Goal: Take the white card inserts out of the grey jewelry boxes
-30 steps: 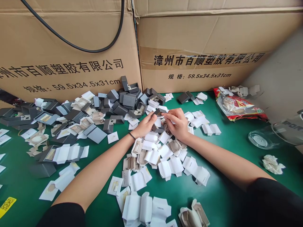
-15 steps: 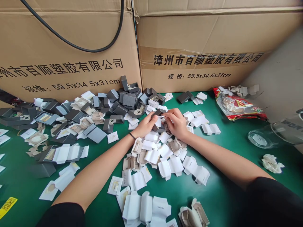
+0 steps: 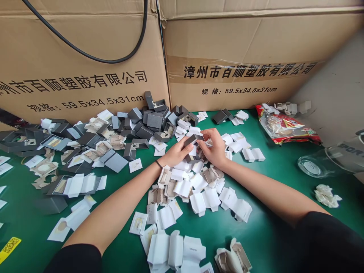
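Above the middle of the pile, a small dark grey box [image 3: 193, 139] is held between my two hands. My left hand [image 3: 176, 152] grips its left side, thumb toward me. Closed at its right side is my right hand [image 3: 213, 148], with the thumb and fingers on the box edge. Below it shows another grey box part [image 3: 193, 157]; whether it is joined to the held box I cannot tell. White folded paper inserts [image 3: 183, 187] lie loose under and in front of both hands.
Several dark grey boxes [image 3: 155, 120] are heaped at the back left, against large cardboard cartons [image 3: 241, 45]. At the right are a red snack bag [image 3: 287, 125], a clear jug [image 3: 313, 167] and a crumpled tissue [image 3: 327, 196]. A black cable [image 3: 113, 60] hangs at the top.
The small grey box has turned so that more of its long dark face and its pale opening show. My right fingers have shifted slightly along it; the left hand stays nearly in place.
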